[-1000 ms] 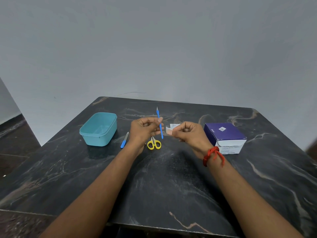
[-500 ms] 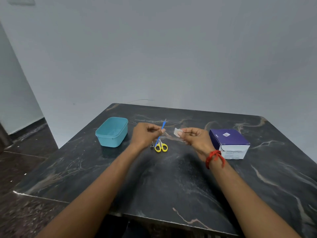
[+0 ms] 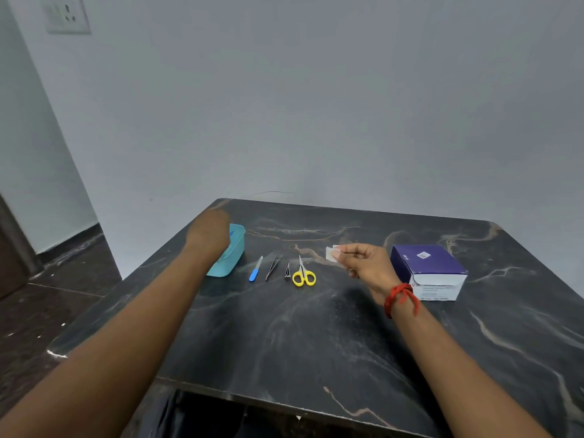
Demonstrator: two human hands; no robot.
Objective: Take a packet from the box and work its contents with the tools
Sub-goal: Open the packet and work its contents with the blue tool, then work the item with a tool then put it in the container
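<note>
the packet [image 3: 331, 254], a small white square, was up off the table, pinched at one edge between the thumb and forefinger of the right hand [image 3: 363, 263]. the other fingers of that hand were curled in under it. from where i stood i could not tell whether the packet was torn open or sealed, nor whether anything had come out of it. a red thread [image 3: 399, 297] was tied round that wrist.

the purple box [image 3: 423, 263] sat closed just to the right of that hand, on the dark marble table [image 3: 316, 336]. to the left of the packet lay a row of tools, apart from one another: yellow scissors [image 3: 304, 275], a small dark clipper [image 3: 287, 273], tweezers [image 3: 273, 267] and a blue-handled blade [image 3: 255, 270]. no hand touched any of them.

further left the left hand [image 3: 207, 233] hung over the teal tub [image 3: 232, 260], and it was blurred. i could not tell how its fingers lay or whether they held anything, though a speck of blue showed at the tub's rim beside it.

as i judged it, the first part was done, since a packet was out and in hand. the working with the tools looked unfinished at least, with four of them lying idle and none at the packet.
</note>
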